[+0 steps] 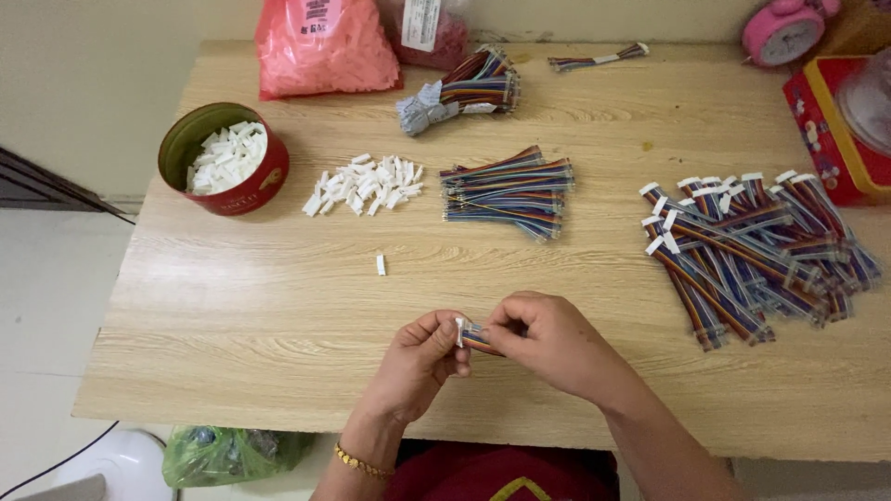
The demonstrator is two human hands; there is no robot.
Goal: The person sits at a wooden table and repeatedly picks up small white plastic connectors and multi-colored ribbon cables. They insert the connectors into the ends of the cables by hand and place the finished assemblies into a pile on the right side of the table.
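My left hand [422, 357] pinches a small white plastic connector [459, 330] at the end of a short rainbow ribbon cable [479, 340]. My right hand [548, 341] grips that same cable just to the right of the connector, and most of the cable is hidden under its fingers. Both hands hover over the near middle of the wooden table [278, 306]. One loose white connector [380, 265] lies on the table a little beyond my left hand.
A red round tin [225, 160] of white connectors stands at the left, with a loose connector pile [363, 184] beside it. Bare ribbon cables [509, 190] lie mid-table; cables with connectors [752, 246] are heaped right. A pink bag [320, 44], a taped bundle [464, 91] and a pink clock [784, 32] sit at the back.
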